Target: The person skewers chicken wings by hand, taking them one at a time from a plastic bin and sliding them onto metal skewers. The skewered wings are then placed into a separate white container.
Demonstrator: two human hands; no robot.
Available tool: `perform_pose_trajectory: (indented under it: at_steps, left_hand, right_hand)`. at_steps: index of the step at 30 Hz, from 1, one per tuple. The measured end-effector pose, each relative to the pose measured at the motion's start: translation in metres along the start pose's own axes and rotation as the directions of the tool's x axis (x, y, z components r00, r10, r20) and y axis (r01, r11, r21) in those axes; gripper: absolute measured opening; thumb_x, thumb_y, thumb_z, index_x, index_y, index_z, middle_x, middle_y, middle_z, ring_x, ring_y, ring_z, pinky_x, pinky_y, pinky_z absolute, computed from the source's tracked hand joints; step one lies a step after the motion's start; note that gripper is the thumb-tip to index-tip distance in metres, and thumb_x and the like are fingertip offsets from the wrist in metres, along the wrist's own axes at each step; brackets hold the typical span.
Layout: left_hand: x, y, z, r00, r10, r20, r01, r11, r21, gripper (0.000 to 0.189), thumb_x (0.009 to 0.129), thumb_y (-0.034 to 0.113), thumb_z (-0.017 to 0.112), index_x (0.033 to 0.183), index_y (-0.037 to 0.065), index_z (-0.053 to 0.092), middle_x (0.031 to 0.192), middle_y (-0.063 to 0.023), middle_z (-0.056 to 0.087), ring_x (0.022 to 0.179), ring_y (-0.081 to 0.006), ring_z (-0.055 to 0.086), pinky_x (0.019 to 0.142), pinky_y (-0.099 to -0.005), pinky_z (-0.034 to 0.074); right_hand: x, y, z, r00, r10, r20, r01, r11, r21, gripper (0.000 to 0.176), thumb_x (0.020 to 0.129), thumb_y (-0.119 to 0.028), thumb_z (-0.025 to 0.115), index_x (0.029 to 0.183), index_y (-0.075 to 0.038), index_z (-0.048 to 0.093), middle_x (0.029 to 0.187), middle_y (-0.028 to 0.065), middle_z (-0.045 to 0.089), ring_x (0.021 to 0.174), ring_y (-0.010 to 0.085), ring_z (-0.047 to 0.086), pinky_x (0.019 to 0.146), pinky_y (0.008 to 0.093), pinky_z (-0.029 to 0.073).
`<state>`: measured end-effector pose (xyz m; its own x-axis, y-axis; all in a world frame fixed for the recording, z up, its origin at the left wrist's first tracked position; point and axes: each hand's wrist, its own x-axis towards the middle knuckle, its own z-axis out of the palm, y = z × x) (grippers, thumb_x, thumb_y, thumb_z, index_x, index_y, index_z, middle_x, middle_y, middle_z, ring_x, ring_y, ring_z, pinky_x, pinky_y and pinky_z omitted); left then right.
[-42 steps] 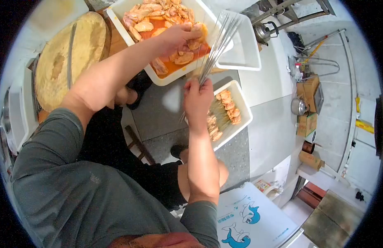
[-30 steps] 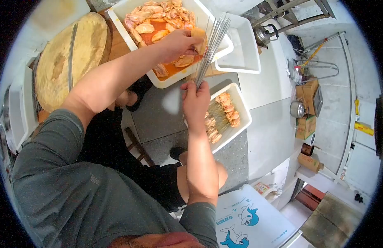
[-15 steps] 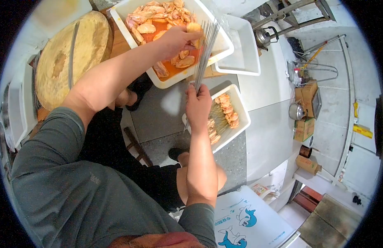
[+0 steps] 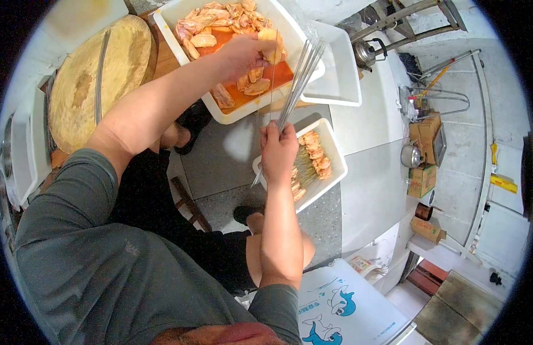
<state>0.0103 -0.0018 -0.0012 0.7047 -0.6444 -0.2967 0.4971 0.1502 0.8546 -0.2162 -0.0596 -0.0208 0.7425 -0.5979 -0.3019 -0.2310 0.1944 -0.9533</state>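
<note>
My left hand [image 4: 243, 56] is closed on a raw chicken wing [image 4: 270, 47], held above a white tub [image 4: 220, 117] of chicken wings in reddish marinade. In the fist of my right hand [image 4: 279, 152] is a bundle of thin metal skewers [image 4: 298, 86], their tips fanned upward. One skewer stands apart from the bundle and runs up to the wing in my left hand. Beneath my right hand sits a smaller white tub [image 4: 335, 177]. Threaded chicken skewers [image 4: 315, 154] lie in it, partly hidden by my right forearm.
A round wooden chopping block [image 4: 77, 86] with skewers lying across it is at the left. Another white tub [image 4: 335, 95] stands beside the marinade tub. A white lid with blue dolphins [image 4: 358, 305] lies low on the right. Kettles and cardboard boxes [image 4: 424, 181] line the right side.
The skewer bundle has tilted right, and one skewer has separated toward the wing. My left hand has shifted slightly down with the wing.
</note>
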Motion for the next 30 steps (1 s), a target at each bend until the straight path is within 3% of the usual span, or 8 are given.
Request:
perform_pose_trajectory:
  at_steps: [2, 5, 11, 17, 30]
  left_hand:
    - [-0.009, 0.017, 0.004, 0.997, -0.035, -0.064, 0.038, 0.998, 0.043, 0.02, 0.09, 0.016, 0.064, 0.101, 0.0, 0.06, 0.098, -0.0079, 0.064, 0.089, -0.0176, 0.064, 0.078, -0.0282, 0.054]
    - [0.007, 0.014, -0.009, 0.996, -0.034, -0.08, 0.026, 0.995, -0.096, 0.023, 0.09, 0.017, 0.065, 0.102, 0.001, 0.056, 0.099, -0.0068, 0.062, 0.091, -0.0185, 0.063, 0.082, -0.0295, 0.053]
    - [0.009, 0.025, -0.018, 0.999, -0.013, -0.052, 0.006, 0.991, -0.132, 0.029, 0.092, 0.019, 0.063, 0.11, 0.0, 0.047, 0.109, -0.0088, 0.058, 0.096, -0.0212, 0.063, 0.087, -0.0321, 0.053]
    - [0.006, 0.028, -0.013, 0.996, 0.065, -0.062, -0.076, 0.977, -0.2, 0.027, 0.096, 0.018, 0.056, 0.113, -0.002, 0.048, 0.113, -0.0107, 0.06, 0.105, -0.0222, 0.062, 0.092, -0.0337, 0.052]
    - [0.0, 0.023, -0.005, 0.998, 0.057, -0.027, -0.06, 0.993, -0.104, 0.03, 0.097, 0.019, 0.054, 0.115, -0.005, 0.049, 0.112, -0.0127, 0.061, 0.102, -0.0213, 0.064, 0.094, -0.0312, 0.053]
  right_hand:
    - [-0.002, 0.003, -0.003, 1.0, -0.022, 0.006, 0.022, 1.0, -0.007, 0.009, 0.096, -0.011, 0.053, 0.094, -0.002, 0.052, 0.075, 0.0013, 0.055, 0.058, 0.006, 0.047, 0.051, 0.0198, 0.037]
    - [-0.006, 0.008, -0.008, 0.998, -0.052, 0.025, 0.054, 0.995, -0.083, 0.009, 0.096, -0.011, 0.052, 0.095, -0.002, 0.051, 0.075, 0.0017, 0.054, 0.058, 0.0061, 0.046, 0.05, 0.0198, 0.036]
    - [-0.02, 0.013, -0.015, 0.999, 0.01, 0.053, -0.007, 0.999, -0.053, 0.006, 0.096, -0.011, 0.051, 0.1, -0.006, 0.05, 0.073, 0.0009, 0.052, 0.055, 0.0054, 0.044, 0.044, 0.0193, 0.032]
    - [-0.027, 0.016, -0.02, 0.998, 0.019, 0.056, -0.021, 0.999, 0.033, 0.007, 0.097, -0.012, 0.051, 0.101, -0.007, 0.05, 0.072, 0.0, 0.05, 0.054, 0.0051, 0.043, 0.043, 0.0192, 0.032]
    - [-0.023, 0.019, -0.019, 0.997, -0.062, 0.047, 0.066, 0.996, -0.067, 0.006, 0.096, -0.012, 0.051, 0.098, -0.005, 0.051, 0.069, -0.0005, 0.05, 0.054, 0.0052, 0.043, 0.044, 0.0196, 0.032]
